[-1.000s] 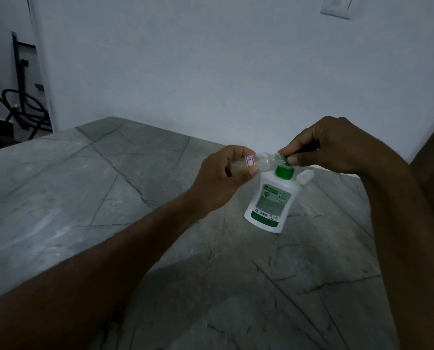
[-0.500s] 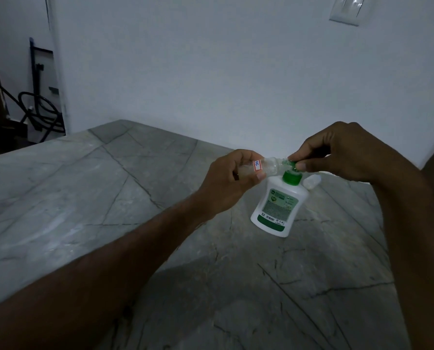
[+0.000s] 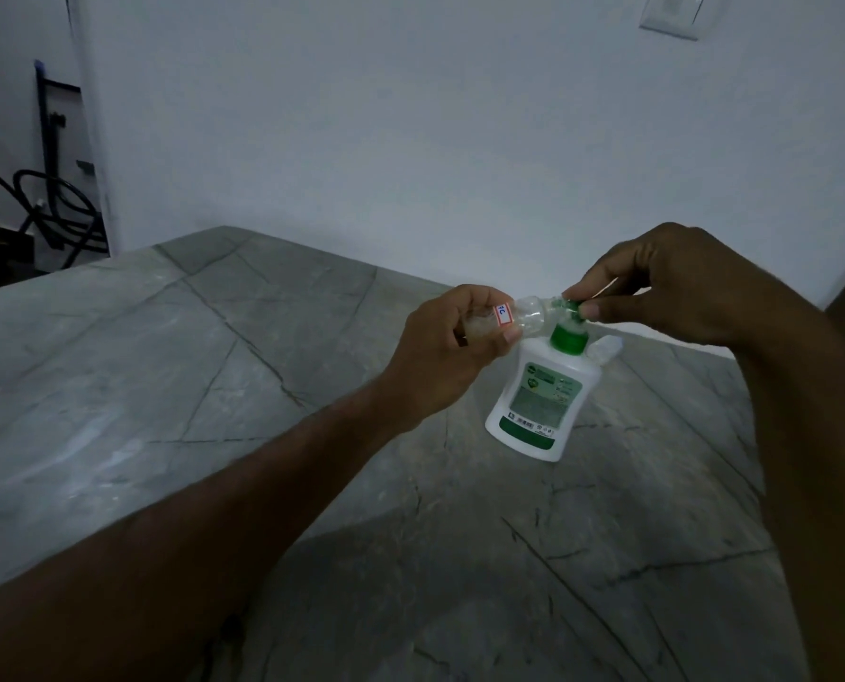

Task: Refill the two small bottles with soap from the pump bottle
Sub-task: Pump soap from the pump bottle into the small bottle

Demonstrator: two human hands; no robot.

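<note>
My left hand (image 3: 440, 356) grips a small clear bottle (image 3: 674, 315) with a red-edged sticker, held sideways with its mouth pointing right. My right hand (image 3: 666, 283) pinches the green pump head (image 3: 572, 306) of the white pump bottle (image 3: 541, 401), which stands on the grey stone table (image 3: 214, 386). The small bottle's mouth meets the pump head between my fingertips. Behind the pump bottle, a second small clear bottle (image 3: 606, 348) is partly hidden.
The table ends at a white wall (image 3: 410, 140) just behind the bottles. A light switch plate (image 3: 676, 14) sits high on the wall at the right. Dark cables and a frame (image 3: 51, 209) stand beyond the table's left end.
Both hands and the bottles keep the same hold. The view has shifted slightly, so everything sits a little lower and further right in the picture.
</note>
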